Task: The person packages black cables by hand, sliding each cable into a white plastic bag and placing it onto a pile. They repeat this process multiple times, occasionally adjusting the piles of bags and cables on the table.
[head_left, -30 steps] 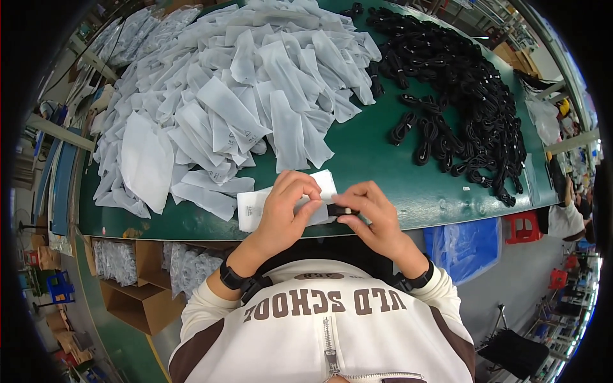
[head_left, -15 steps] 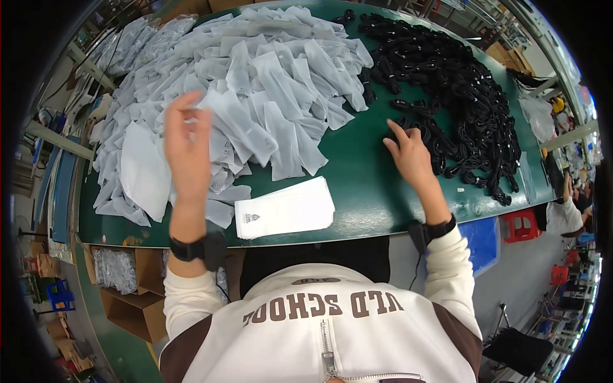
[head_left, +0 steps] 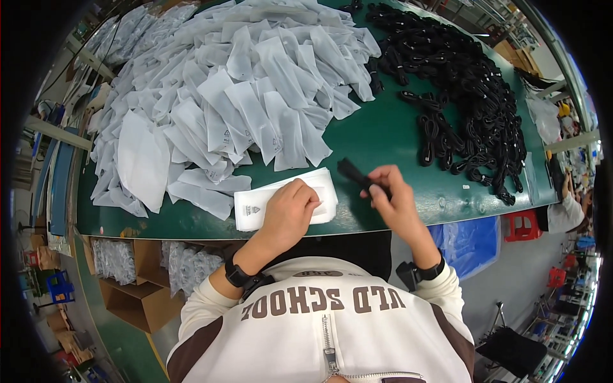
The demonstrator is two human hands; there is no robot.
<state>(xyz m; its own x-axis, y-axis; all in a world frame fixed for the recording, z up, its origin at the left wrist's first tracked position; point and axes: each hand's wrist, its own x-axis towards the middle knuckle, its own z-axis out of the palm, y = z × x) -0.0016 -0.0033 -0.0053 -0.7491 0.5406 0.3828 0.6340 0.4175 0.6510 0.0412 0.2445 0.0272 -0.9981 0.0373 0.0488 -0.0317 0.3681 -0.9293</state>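
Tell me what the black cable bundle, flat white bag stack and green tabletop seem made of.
Black cable bundle in the right hand: probably rubber or plastic, matte by its dull black, though blurred.
Flat white rectangular bag stack: likely plastic film or paper, satin; smooth faces, layered edges.
Flat green tabletop: perhaps laminate or rubber, semi-gloss; pale reflections.

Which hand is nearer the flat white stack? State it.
Left. The left hand covers part of the flat white stack; the right hand is off its right end, holding a black cable bundle.
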